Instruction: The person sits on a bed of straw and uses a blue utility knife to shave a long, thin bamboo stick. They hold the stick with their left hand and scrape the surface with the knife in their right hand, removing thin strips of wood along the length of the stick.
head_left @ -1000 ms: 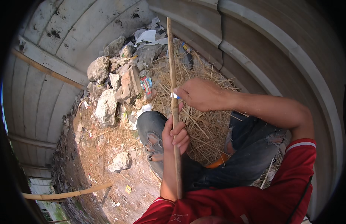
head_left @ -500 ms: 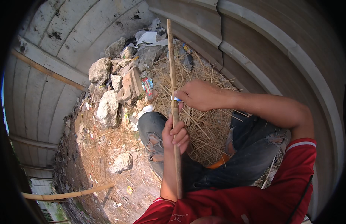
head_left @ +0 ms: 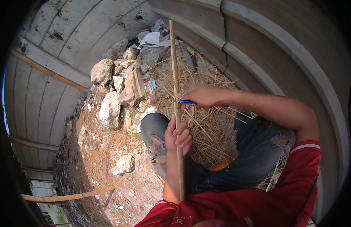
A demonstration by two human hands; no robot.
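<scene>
A long, thin bamboo stick (head_left: 174,68) stands almost upright in the picture, its lower end reaching my red shirt. My left hand (head_left: 179,136) is wrapped round it below the middle, thumb along the side. Just above, my right hand (head_left: 201,96) is closed on a blue-handled knife (head_left: 188,101), whose tip end meets the stick near a joint. The blade itself is too small to make out. Loose pale straw-like strips (head_left: 209,140) lie under both hands, between my legs in torn jeans (head_left: 232,170).
Rough stones (head_left: 109,109) and broken brick (head_left: 133,87) are heaped at the far left, with white plastic scraps (head_left: 149,38) behind. Corrugated metal sheeting (head_left: 258,56) curves close on the right. A bamboo pole (head_left: 69,197) juts in at lower left. Something orange (head_left: 222,164) lies by my leg.
My right hand has turned and shifted slightly right, so more of the blue knife handle shows. The left hand and the stick have hardly moved.
</scene>
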